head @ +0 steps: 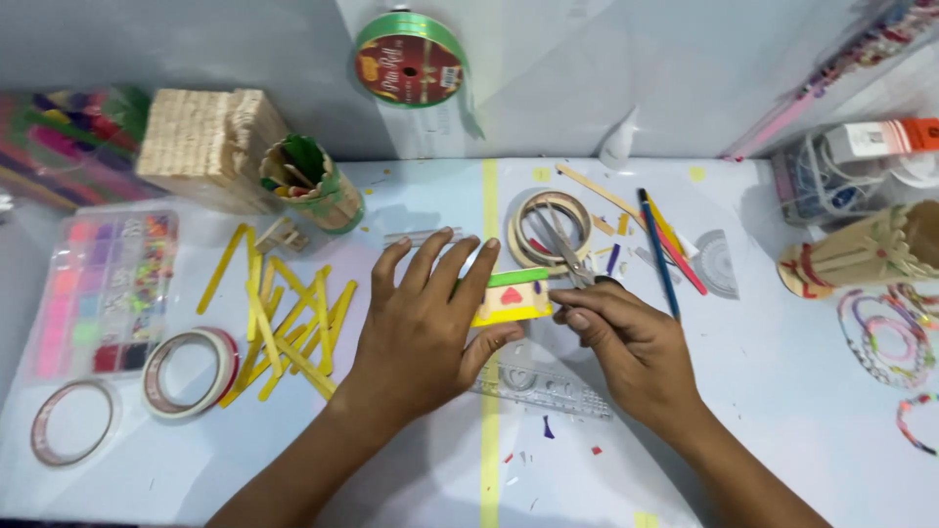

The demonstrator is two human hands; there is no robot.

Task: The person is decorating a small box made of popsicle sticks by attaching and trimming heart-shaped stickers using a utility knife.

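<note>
My left hand (427, 318) lies palm down with its fingers spread over a small yellow and green craft-stick piece (515, 296) that bears a pink heart. It holds that piece against the table. My right hand (626, 337) is closed around the handles of a pair of scissors (567, 252), whose blades point away from me over two tape rings (550, 227). The scissor tips sit just right of the craft piece. A clear ruler (543, 388) lies under and between my wrists.
Loose yellow craft sticks (289, 328) lie at the left beside tape rolls (186, 372) and a bead box (103, 288). A stick-built cup (313, 181) and a stack of sticks (205, 142) stand behind. Pencils (665, 244), a stick craft (861, 252) and a green ribbon spool (411, 64) are to the right and back.
</note>
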